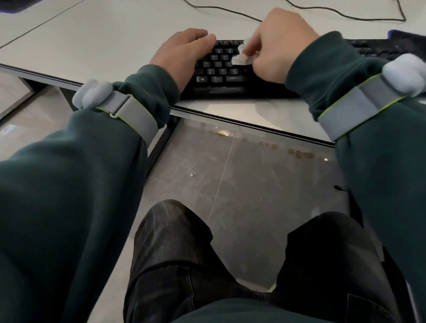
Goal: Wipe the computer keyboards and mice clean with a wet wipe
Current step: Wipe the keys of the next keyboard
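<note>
view: head
keyboard (224, 70): black, on the near edge of the white table (80, 39), partly under both hands
left hand (179, 53): lies on keyboard's left end, fingers stretched flat, gripping nothing
right hand (278, 46): over keyboard's middle, fingers curled, pinching the wipe (242, 56)
wipe: white, bunched, pressed on keys at keyboard's upper middle
cable (296, 5): dark, loose on table beyond keyboard
sleeves (149, 89): dark green, grey strap (130, 114) on each wrist, nearer than keyboard
floor (233, 164): grey tiles, below table edge in front of keyboard
</note>
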